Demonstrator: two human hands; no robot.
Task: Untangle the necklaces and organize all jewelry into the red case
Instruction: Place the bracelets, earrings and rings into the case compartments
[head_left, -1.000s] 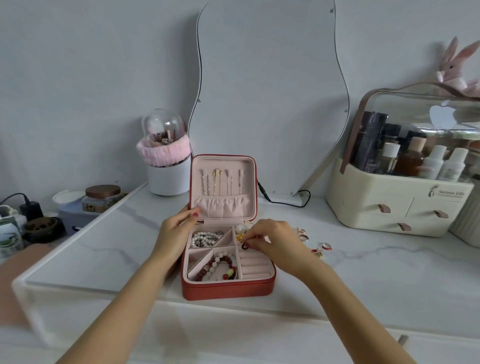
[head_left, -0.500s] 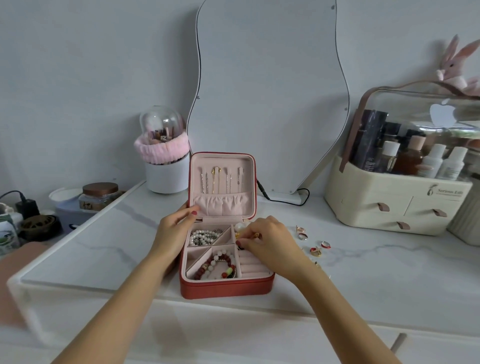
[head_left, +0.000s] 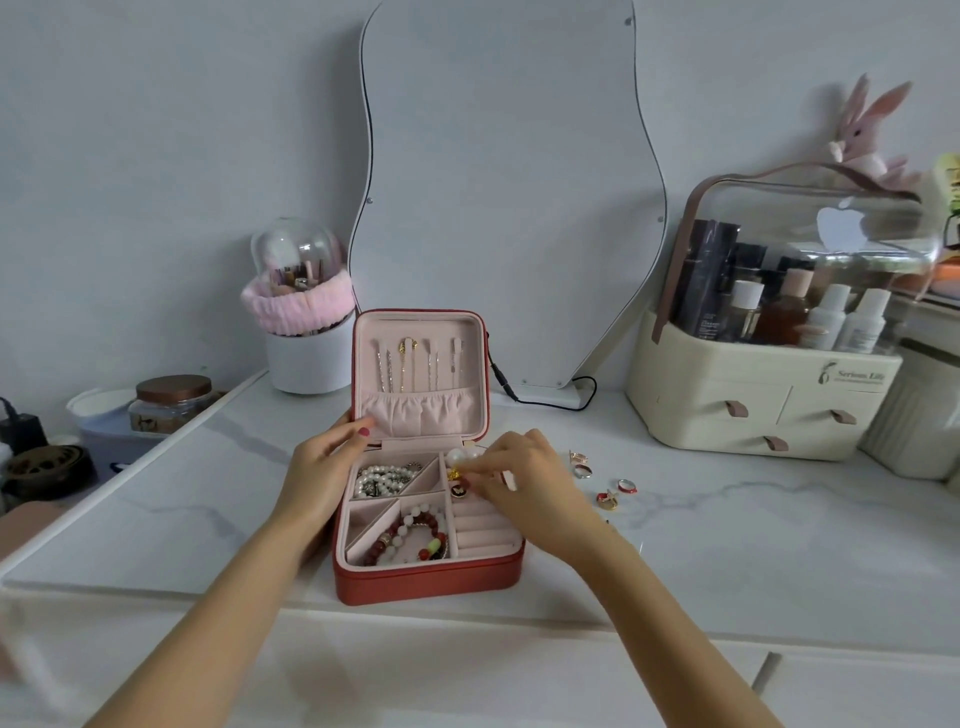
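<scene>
Red case open, centre of counter. My left hand steadies lid hinge, fingers curled on edge. My right hand pinches small piece over far-right compartment. Loose rings lie just right, nearer right hand.

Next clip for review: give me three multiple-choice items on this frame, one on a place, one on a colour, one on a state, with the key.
1. Where do the loose rings lie?
A. on the marble top, right of the red jewellery case
B. in the case lid
C. left of the case

2. What colour is the case's lining?
A. black
B. pale pink
C. green

3. How does the case lid stand?
A. shut
B. taken off
C. open and upright

Key: 1 A, the rings sit on the white marble tabletop beside the right hand. 2 B, the compartments and lid pocket are pale pink. 3 C, the lid stands up, with the left hand at its lower left corner.
</scene>
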